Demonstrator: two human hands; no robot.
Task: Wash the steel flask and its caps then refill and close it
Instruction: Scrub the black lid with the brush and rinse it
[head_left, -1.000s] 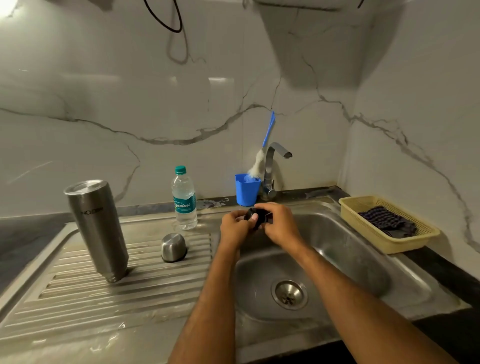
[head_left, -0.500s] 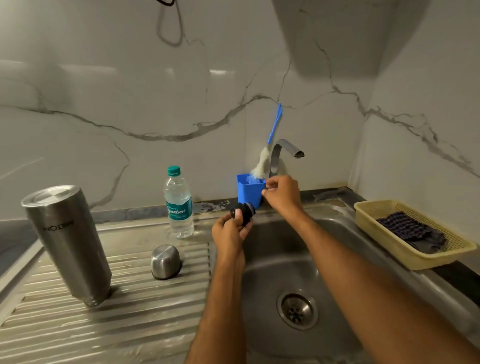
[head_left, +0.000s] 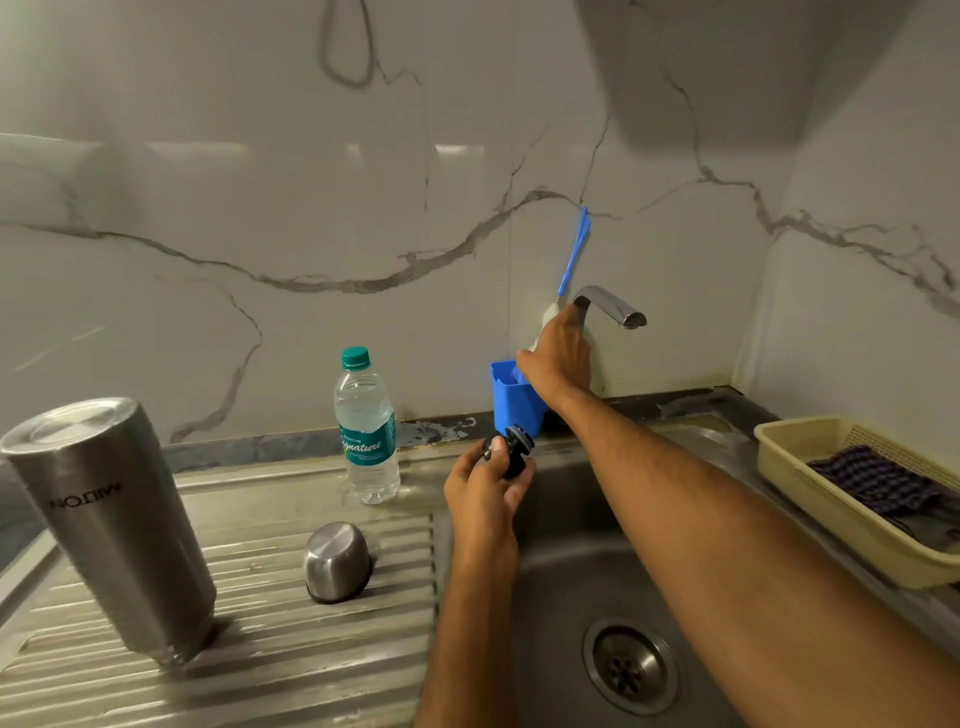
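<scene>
Washing looks barely begun: your left hand (head_left: 485, 486) pinches the black inner cap (head_left: 511, 449) over the sink (head_left: 582, 571), your right hand (head_left: 558, 353) reaches the tap (head_left: 610, 306) (finger grip hidden). Steel flask (head_left: 111, 525) stands inverted on the drainboard beside its steel cap (head_left: 336, 561); refilling and closing remain.

Inverted steel flask (head_left: 111, 525) and steel cap (head_left: 336, 562) on drainboard (head_left: 260, 665); black stopper (head_left: 511, 451) held.
</scene>
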